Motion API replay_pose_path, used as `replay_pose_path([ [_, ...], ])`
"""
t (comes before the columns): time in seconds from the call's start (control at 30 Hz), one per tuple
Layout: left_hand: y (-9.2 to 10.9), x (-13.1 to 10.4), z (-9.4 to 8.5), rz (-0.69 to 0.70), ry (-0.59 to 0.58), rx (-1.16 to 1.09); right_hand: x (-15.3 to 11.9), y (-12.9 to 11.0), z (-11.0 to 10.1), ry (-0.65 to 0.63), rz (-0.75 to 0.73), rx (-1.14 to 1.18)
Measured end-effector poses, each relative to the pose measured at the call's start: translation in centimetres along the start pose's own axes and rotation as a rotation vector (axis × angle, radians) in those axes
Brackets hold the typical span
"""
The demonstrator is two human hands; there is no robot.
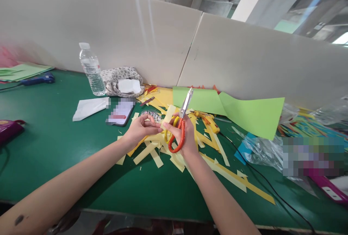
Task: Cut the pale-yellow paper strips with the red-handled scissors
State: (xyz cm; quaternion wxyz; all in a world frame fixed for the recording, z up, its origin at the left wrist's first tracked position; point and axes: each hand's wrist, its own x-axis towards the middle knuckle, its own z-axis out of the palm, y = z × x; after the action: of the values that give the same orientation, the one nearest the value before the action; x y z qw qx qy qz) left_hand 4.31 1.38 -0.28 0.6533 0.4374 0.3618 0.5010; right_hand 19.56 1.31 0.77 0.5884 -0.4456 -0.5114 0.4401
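Observation:
My right hand (187,133) is wrapped around scissors (185,104) with red and yellow handles. Their blades are together and point up and away. Between the right thumb and fingers there is also a pale yellow paper strip (169,115), standing upright. My left hand (144,128) comes in from the left with its fingers pinched at the strip's lower end; its fingertips partly hide the contact. Beneath both hands lies a loose pile of yellow paper strips (148,152). Just behind the left hand is a clear packet of small black-and-white pieces (154,115).
A phone (121,112), white tissue (89,108), water bottle (92,72) and patterned pouch (123,79) stand left. A yellow glue gun (210,121) trails a black cable rightward. Green sheets (250,113) lean at the partition. Plastic bags (263,153) lie right.

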Motion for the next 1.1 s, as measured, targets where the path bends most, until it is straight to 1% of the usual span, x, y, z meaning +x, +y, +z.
replay_pose_path([
  [0.07, 0.2, 0.0, 0.0, -0.006, 0.027, 0.014, 0.0, 0.0, -0.1, -0.030, -0.004, -0.014],
  [0.17, 0.5, 0.0, 0.0, 0.014, 0.069, 0.045, -0.1, -0.1, -0.2, -0.138, -0.005, -0.052],
  [0.27, 0.4, 0.0, -0.2, 0.088, 0.022, 0.055, -0.5, -0.4, 0.0, -0.236, 0.033, -0.106],
  [0.37, 0.1, 0.1, -0.3, 0.127, -0.031, 0.049, -0.9, -0.6, 0.4, -0.288, 0.055, -0.141],
  [0.5, -0.1, 0.1, -0.4, 0.147, -0.032, 0.021, -0.8, -0.5, 0.4, -0.294, 0.058, -0.150],
  [0.63, 0.1, 0.3, -0.6, 0.150, 0.035, 0.006, -0.6, -0.1, 0.1, -0.268, 0.076, -0.149],
  [0.8, 0.9, 0.4, -0.9, 0.123, 0.110, -0.063, -0.6, 0.0, 0.0, -0.297, 0.084, -0.175],
  [0.93, 1.4, 0.4, -0.9, 0.117, 0.109, -0.093, -0.7, 0.0, 0.1, -0.315, 0.073, -0.159],
  [1.1, 1.3, 0.3, -0.8, 0.133, 0.077, -0.068, -0.8, 0.0, 0.1, -0.300, 0.070, -0.185],
])
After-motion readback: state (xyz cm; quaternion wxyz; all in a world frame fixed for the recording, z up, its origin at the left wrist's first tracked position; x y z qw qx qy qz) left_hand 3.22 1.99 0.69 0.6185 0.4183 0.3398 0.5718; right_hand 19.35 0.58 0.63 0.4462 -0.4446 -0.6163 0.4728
